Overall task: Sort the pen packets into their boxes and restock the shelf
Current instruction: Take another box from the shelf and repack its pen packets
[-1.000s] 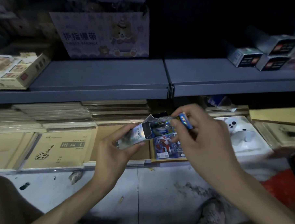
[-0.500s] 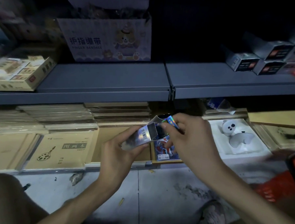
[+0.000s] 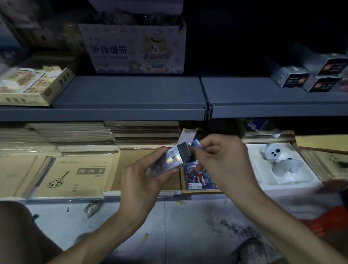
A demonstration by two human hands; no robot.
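While left hand (image 3: 145,183) grips silver holographic box (image 3: 173,157), flap open, right hand (image 3: 224,162) pinches shiny packet (image 3: 196,144)

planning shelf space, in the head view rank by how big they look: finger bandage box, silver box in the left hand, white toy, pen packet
1. finger bandage box, clearly largest
2-3. white toy and silver box look alike; the box is nearer the camera, so unranked
4. pen packet, partly hidden, smallest
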